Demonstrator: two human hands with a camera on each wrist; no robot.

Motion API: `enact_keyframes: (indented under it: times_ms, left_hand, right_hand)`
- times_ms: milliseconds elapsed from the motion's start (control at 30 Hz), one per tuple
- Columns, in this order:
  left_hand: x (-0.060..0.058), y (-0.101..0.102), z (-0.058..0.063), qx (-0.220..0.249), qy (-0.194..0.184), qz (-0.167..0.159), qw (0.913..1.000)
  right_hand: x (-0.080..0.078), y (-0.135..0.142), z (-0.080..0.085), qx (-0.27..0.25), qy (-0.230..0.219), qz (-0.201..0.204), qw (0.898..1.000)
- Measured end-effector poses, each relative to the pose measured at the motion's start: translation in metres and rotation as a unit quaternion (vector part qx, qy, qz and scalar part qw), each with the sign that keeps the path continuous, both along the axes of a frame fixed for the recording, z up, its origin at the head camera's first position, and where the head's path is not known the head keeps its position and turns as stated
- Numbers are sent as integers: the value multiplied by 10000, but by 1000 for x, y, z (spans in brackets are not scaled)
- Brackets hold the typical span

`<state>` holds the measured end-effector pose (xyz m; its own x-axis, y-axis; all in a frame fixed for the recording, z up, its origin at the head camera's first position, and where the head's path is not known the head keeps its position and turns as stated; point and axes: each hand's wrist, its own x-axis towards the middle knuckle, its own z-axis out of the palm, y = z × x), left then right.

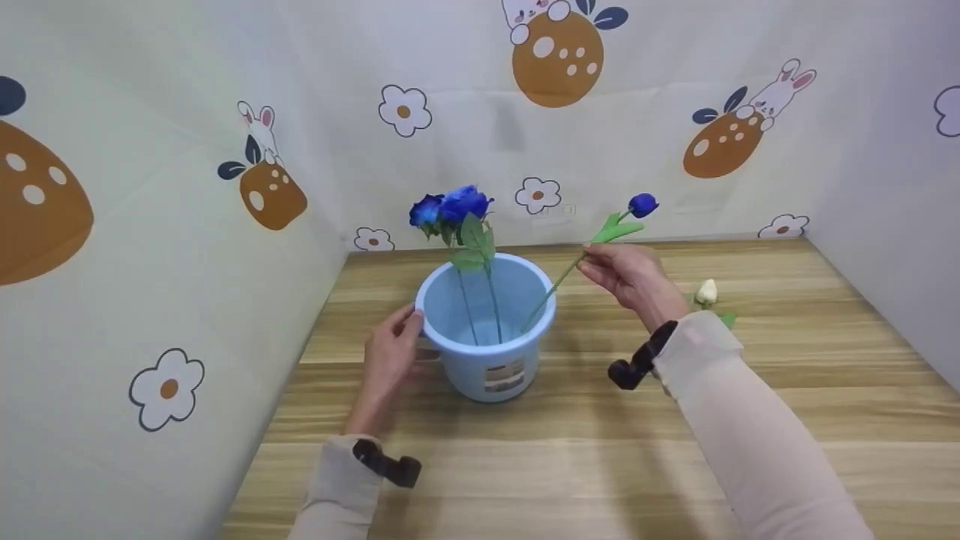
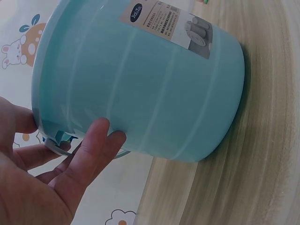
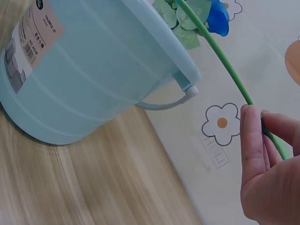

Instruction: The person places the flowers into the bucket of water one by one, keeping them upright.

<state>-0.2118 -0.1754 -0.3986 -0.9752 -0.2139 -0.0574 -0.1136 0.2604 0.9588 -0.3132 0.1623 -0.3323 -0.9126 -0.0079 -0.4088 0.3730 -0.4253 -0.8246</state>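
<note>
A light blue bucket [image 1: 461, 367] stands upright on the wooden table, its label facing me. My left hand [image 1: 390, 349] holds the bucket's left rim; in the left wrist view the thumb is at the rim and the fingers lie near the handle [image 2: 58, 149]. Two blue roses [image 1: 466, 204] lean inside the bucket with their blooms above the back rim. Pinched by the stem in my right hand [image 1: 626, 277] is a blue tulip [image 1: 643, 205]. Its stem slants down over the right rim, with the lower end inside the bucket.
A white flower [image 1: 706, 291] with green leaves lies on the table [image 1: 810, 420], partly hidden behind the right forearm. Patterned cloth walls [image 1: 465, 157] border the table at the back and both sides. The bucket's handle [image 3: 164, 104] hangs down behind it.
</note>
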Motion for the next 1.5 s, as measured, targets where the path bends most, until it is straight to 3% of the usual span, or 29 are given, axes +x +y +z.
enact_keyframes:
  times_ms: [333, 667, 900, 1367, 1500]
  left_hand:
    - [-2, 0, -1, -264, 323, 126, 9990]
    - [-2, 1, -1, -324, 233, 115, 9991]
    - [-1, 1, 0, -148, -24, 52, 9999]
    - [-2, 1, 0, -95, 240, 83, 9996]
    - [-1, 1, 0, 58, 129, 73, 9999]
  right_hand:
    - [-4, -10, -1, 277, 202, -263, 9991]
    - [-1, -18, 2, 603, 304, -165, 9976]
    - [0, -23, 4, 694, 358, -123, 9969]
    - [0, -34, 3, 966, 724, 13, 9927]
    - [1, -38, 5, 1120, 696, 81, 9912]
